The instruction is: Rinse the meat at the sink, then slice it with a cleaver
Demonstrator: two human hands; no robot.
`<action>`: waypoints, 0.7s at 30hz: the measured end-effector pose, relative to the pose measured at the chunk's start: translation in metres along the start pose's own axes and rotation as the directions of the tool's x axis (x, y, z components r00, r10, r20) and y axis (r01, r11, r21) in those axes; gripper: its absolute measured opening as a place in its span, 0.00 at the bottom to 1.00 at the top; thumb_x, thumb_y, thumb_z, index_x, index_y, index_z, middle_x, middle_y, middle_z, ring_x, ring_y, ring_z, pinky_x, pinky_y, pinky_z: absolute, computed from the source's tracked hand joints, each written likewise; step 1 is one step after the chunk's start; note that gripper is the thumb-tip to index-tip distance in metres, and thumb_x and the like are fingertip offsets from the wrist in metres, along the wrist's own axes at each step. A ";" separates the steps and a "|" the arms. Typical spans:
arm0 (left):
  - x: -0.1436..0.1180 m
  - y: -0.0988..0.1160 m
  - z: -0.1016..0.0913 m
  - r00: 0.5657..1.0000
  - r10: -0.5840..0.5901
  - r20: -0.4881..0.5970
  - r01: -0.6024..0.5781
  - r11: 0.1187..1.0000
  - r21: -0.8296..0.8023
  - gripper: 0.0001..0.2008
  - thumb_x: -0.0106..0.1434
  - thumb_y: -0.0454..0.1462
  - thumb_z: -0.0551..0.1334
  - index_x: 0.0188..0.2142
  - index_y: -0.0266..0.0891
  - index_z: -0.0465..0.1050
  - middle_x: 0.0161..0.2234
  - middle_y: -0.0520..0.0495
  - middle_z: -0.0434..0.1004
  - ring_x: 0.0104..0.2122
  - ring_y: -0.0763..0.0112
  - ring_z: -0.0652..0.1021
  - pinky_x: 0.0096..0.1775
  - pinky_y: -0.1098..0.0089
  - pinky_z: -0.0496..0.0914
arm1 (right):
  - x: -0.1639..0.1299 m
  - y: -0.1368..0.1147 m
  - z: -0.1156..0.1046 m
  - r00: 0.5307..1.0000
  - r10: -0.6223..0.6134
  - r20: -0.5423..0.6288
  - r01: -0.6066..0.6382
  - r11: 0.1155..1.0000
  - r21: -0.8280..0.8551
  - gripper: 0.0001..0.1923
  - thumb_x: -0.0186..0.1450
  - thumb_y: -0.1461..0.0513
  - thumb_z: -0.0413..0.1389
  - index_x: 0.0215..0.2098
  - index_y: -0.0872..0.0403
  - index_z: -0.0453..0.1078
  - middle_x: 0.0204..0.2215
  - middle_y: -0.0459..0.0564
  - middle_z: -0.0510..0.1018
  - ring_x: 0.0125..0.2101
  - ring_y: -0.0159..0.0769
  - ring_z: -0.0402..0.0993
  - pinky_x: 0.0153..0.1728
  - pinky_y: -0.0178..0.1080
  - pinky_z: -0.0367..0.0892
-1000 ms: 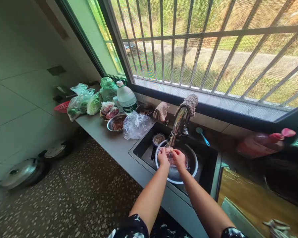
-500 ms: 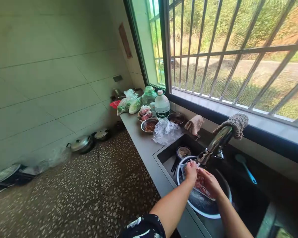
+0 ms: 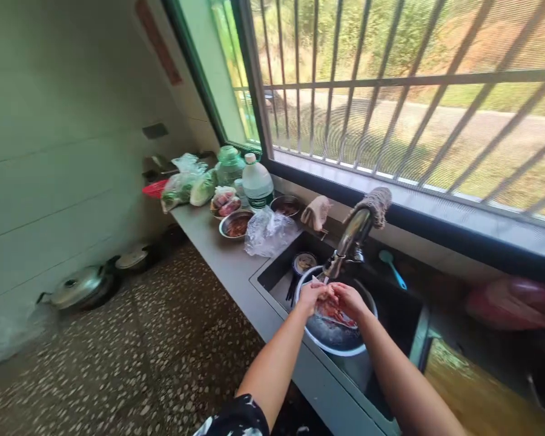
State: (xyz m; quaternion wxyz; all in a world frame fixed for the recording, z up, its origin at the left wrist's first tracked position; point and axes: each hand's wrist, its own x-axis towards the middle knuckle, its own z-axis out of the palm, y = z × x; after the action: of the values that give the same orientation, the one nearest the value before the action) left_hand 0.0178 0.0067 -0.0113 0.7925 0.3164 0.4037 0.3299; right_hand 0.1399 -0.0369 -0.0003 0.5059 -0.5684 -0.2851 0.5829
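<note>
Holds wet pink-red food (image 3: 336,313) between the left hand (image 3: 311,298) and the right hand (image 3: 349,298), with both hands curled in narrow on it and very near each other. Has it low over a round bowl with a white rim (image 3: 331,350), just under the end of the shiny tap (image 3: 350,242). Can't tell from here just what kind of food. In the bowl, some water; under the bowl, the dark sink (image 3: 400,318). On top of the tap, a rough brown cloth (image 3: 378,206).

Near the sink's left edge, a small bowl (image 3: 304,262) with pale bits inside, and black sticks (image 3: 291,292) beside it. Past the back left corner, a pale brown glove-like cloth (image 3: 317,212). Along the back edge, a blue spoon-like tool (image 3: 393,270).

On the grey counter (image 3: 231,260), just left of the sink, a crinkly clear bag (image 3: 269,232). Near the counter's front edge, a metal bowl of brown-red food (image 3: 236,225). Closer to the back edge, a big water bottle (image 3: 257,181) and a green jar (image 3: 229,166). At the far left end, bagged greens (image 3: 181,186) and a red basket (image 3: 154,189).
</note>
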 end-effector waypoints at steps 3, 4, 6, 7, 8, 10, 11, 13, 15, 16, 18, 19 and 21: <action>0.005 0.005 -0.002 1.000 -0.007 0.004 0.007 1.000 0.019 0.17 0.38 0.37 0.70 0.26 0.32 0.68 0.23 0.47 0.73 0.21 0.73 0.72 0.27 0.71 0.67 | 0.000 -0.003 -0.002 0.997 0.021 0.079 -0.028 0.995 0.091 0.18 0.46 0.54 0.58 0.32 0.57 0.68 0.21 0.47 0.72 0.19 0.29 0.65 0.20 0.32 0.60; 0.005 0.005 -0.002 1.000 -0.001 -0.011 0.001 1.000 0.018 0.17 0.38 0.36 0.70 0.27 0.32 0.68 0.23 0.47 0.73 0.21 0.73 0.73 0.27 0.71 0.67 | 0.000 -0.004 -0.003 0.996 0.019 0.089 -0.027 0.996 0.085 0.18 0.46 0.55 0.58 0.33 0.57 0.68 0.21 0.47 0.72 0.20 0.29 0.65 0.21 0.32 0.60; 0.006 0.005 -0.002 0.998 0.036 -0.054 -0.035 0.999 0.014 0.18 0.37 0.36 0.70 0.28 0.33 0.67 0.23 0.48 0.72 0.21 0.73 0.73 0.26 0.72 0.67 | 0.002 -0.003 -0.006 0.996 0.006 0.092 -0.007 1.000 0.008 0.17 0.46 0.55 0.58 0.32 0.57 0.69 0.21 0.46 0.72 0.20 0.29 0.65 0.22 0.31 0.60; 0.006 0.005 -0.001 0.996 0.058 -0.065 -0.057 0.998 0.016 0.18 0.37 0.36 0.70 0.28 0.33 0.67 0.23 0.49 0.72 0.21 0.73 0.72 0.27 0.72 0.67 | 0.004 -0.002 -0.007 0.996 -0.007 0.084 0.011 0.999 -0.046 0.17 0.47 0.55 0.58 0.32 0.57 0.69 0.21 0.46 0.72 0.19 0.28 0.65 0.21 0.30 0.59; 0.006 0.004 -0.001 0.995 0.077 -0.066 -0.076 0.997 0.020 0.19 0.37 0.36 0.70 0.29 0.33 0.67 0.23 0.49 0.72 0.21 0.74 0.73 0.27 0.72 0.67 | 0.006 -0.001 -0.008 0.997 -0.025 0.070 0.032 0.994 -0.103 0.16 0.47 0.55 0.58 0.30 0.58 0.69 0.19 0.45 0.71 0.18 0.27 0.64 0.19 0.30 0.58; 0.007 0.001 -0.001 0.993 0.107 -0.041 -0.106 0.994 0.039 0.19 0.37 0.37 0.71 0.29 0.33 0.67 0.23 0.50 0.71 0.22 0.73 0.73 0.28 0.71 0.68 | 0.012 0.002 -0.010 0.998 -0.063 0.026 0.067 0.978 -0.198 0.14 0.48 0.56 0.57 0.27 0.58 0.70 0.17 0.44 0.70 0.16 0.27 0.62 0.17 0.29 0.56; 0.008 0.000 -0.002 0.993 0.117 -0.026 -0.115 0.992 0.053 0.19 0.37 0.37 0.70 0.28 0.32 0.68 0.23 0.49 0.71 0.22 0.73 0.73 0.29 0.71 0.68 | 0.015 0.004 -0.010 0.997 -0.079 0.003 0.078 0.971 -0.228 0.12 0.48 0.57 0.57 0.26 0.58 0.69 0.16 0.44 0.69 0.16 0.27 0.62 0.16 0.29 0.55; 0.011 -0.003 -0.004 0.992 0.126 -0.013 -0.124 0.989 0.081 0.18 0.37 0.38 0.70 0.27 0.31 0.68 0.22 0.49 0.71 0.22 0.73 0.73 0.30 0.71 0.68 | 0.019 0.007 -0.010 0.995 -0.096 -0.028 0.085 0.959 -0.272 0.10 0.48 0.58 0.56 0.23 0.58 0.68 0.14 0.43 0.68 0.15 0.27 0.61 0.16 0.29 0.55; 0.014 -0.005 -0.006 0.990 0.139 -0.025 -0.136 0.985 0.108 0.17 0.37 0.37 0.70 0.26 0.31 0.69 0.21 0.49 0.71 0.22 0.74 0.72 0.29 0.72 0.67 | 0.020 0.009 -0.007 0.989 -0.134 -0.054 0.110 0.938 -0.328 0.08 0.48 0.59 0.55 0.22 0.57 0.67 0.14 0.43 0.69 0.15 0.27 0.62 0.16 0.29 0.55; 0.016 -0.006 -0.007 0.988 0.149 -0.040 -0.143 0.982 0.122 0.16 0.37 0.37 0.70 0.25 0.32 0.69 0.21 0.50 0.71 0.21 0.74 0.72 0.29 0.72 0.67 | 0.020 0.010 -0.005 0.984 -0.165 -0.068 0.130 0.922 -0.364 0.07 0.48 0.59 0.54 0.22 0.57 0.67 0.15 0.43 0.69 0.15 0.27 0.62 0.16 0.29 0.55; 0.019 -0.007 -0.009 0.982 0.172 -0.074 -0.159 0.975 0.153 0.16 0.36 0.36 0.70 0.25 0.33 0.70 0.21 0.50 0.71 0.21 0.74 0.72 0.28 0.73 0.67 | 0.019 0.011 0.000 0.967 -0.235 -0.101 0.169 0.883 -0.437 0.06 0.48 0.60 0.54 0.21 0.56 0.67 0.15 0.43 0.69 0.16 0.28 0.62 0.17 0.29 0.55; 0.019 -0.007 -0.009 0.980 0.179 -0.090 -0.162 0.972 0.169 0.15 0.36 0.36 0.70 0.25 0.33 0.70 0.21 0.50 0.71 0.21 0.74 0.72 0.28 0.73 0.67 | 0.018 0.011 0.002 0.956 -0.269 -0.115 0.187 0.864 -0.468 0.06 0.48 0.61 0.53 0.20 0.56 0.67 0.15 0.43 0.69 0.17 0.28 0.62 0.17 0.29 0.55; 0.020 -0.007 -0.010 0.976 0.187 -0.116 -0.163 0.969 0.187 0.15 0.36 0.35 0.70 0.24 0.34 0.70 0.21 0.50 0.72 0.22 0.74 0.72 0.28 0.73 0.66 | 0.019 0.011 0.005 0.939 -0.316 -0.133 0.209 0.836 -0.507 0.05 0.48 0.61 0.52 0.20 0.55 0.67 0.14 0.43 0.69 0.17 0.28 0.61 0.18 0.30 0.55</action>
State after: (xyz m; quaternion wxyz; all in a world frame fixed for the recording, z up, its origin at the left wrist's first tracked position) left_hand 0.0207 0.0208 -0.0298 0.7006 0.3971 0.4535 0.3817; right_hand 0.1349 -0.0222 -0.0161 0.4497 -0.6907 -0.4424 0.3535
